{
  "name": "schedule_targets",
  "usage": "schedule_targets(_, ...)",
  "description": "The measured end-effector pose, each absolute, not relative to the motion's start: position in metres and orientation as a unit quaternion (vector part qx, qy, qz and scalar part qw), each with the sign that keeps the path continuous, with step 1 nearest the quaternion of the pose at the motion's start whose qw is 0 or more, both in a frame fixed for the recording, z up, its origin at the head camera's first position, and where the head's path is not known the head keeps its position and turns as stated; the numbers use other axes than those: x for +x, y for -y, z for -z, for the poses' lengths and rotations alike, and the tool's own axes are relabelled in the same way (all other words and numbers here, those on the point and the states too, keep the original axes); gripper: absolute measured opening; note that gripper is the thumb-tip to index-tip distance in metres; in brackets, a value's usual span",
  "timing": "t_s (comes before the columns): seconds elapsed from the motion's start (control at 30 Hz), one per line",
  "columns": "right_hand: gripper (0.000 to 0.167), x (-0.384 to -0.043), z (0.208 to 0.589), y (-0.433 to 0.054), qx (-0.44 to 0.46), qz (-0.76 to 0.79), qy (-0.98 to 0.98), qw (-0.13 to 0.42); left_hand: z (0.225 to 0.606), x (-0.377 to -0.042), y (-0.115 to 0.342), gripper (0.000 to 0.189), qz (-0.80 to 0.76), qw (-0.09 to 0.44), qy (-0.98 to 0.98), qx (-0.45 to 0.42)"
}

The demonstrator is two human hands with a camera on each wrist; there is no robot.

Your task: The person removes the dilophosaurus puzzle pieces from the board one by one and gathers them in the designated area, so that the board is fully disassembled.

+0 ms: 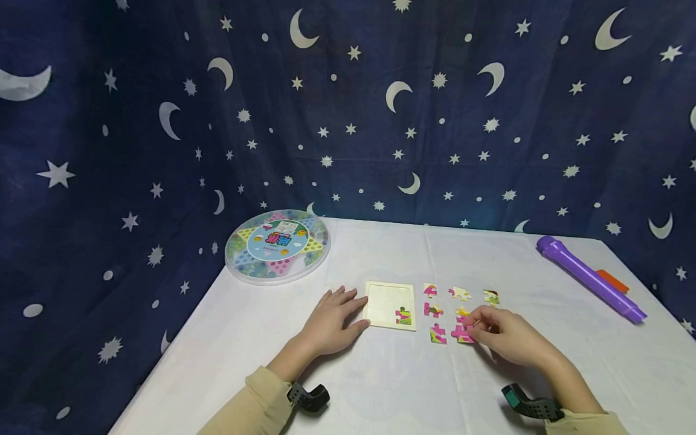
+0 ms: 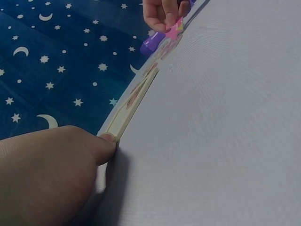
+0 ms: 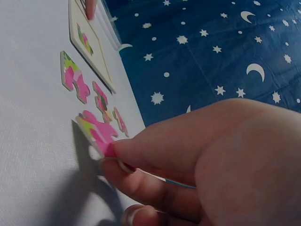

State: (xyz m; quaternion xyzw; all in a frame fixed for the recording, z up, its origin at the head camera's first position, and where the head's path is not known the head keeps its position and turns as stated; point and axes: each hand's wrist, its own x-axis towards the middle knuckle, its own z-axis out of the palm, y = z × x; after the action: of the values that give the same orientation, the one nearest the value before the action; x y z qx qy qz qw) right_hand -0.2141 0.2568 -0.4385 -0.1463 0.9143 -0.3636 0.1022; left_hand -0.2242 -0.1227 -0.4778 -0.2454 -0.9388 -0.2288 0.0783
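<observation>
My right hand (image 1: pixel 508 333) pinches a pink puzzle piece (image 3: pixel 96 133) with a yellow-green edge between thumb and fingertips, raised above the white table and tilted. Lying at the pale, square puzzle tray (image 1: pixel 383 302) is my left hand (image 1: pixel 333 323), fingers extended, touching its left side. Its thumb (image 2: pixel 107 143) rests on the tray's near edge. One pink-and-green piece (image 1: pixel 403 316) sits in the tray's lower right corner. Between the tray and my right hand lie loose pieces, among them a pink-and-green one (image 1: pixel 437 334) and a mostly pink one (image 1: pixel 432 310).
A yellow-and-white piece (image 1: pixel 460 293) and a green one (image 1: pixel 491 296) lie beyond my right hand. Farther right are a purple microphone-shaped tube (image 1: pixel 589 278) and an orange object (image 1: pixel 613 281). A round marble-game board (image 1: pixel 277 248) lies at the back left. A starry curtain (image 1: pixel 370 109) hangs behind the table.
</observation>
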Motion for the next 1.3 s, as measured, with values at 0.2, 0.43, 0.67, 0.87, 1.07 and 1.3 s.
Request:
schedule_targets(0.2, 0.015, -0.215, 0.4363, -0.2595, -0.137, 0.346, -0.92, 0.12, 0.4784, -0.2236, 0.123, 0.051, 0.231, 0.076, 0.94, -0.241)
schedule_targets(0.43, 0.018, -0.2168, 0.4392, -0.2583, -0.121, 0.319, -0.935, 0.101, 0.4794, -0.2222, 0.1238, 0.051, 0.232, 0.074, 0.94, -0.238)
schedule_targets(0.67, 0.018, -0.2169, 0.4408, -0.2557, -0.113, 0.318, -0.935, 0.105, 0.4798, -0.2223, 0.1236, 0.051, 0.229, 0.073, 0.941, -0.238)
schedule_targets(0.87, 0.019, -0.2166, 0.4413, -0.2563, -0.121, 0.32, -0.934, 0.099, 0.4786, -0.2225, 0.1235, 0.051, 0.229, 0.077, 0.94, -0.241)
schedule_targets(1.07, 0.017, -0.2168, 0.4421, -0.2564, -0.127, 0.308, -0.939, 0.084, 0.4778, -0.2224, 0.1233, 0.051, 0.227, 0.075, 0.941, -0.241)
schedule_targets(1.3, 0.016, -0.216, 0.4417, -0.2508, -0.129, 0.315, -0.938, 0.059, 0.4778, -0.2228, 0.1236, 0.05, 0.225, 0.078, 0.941, -0.242)
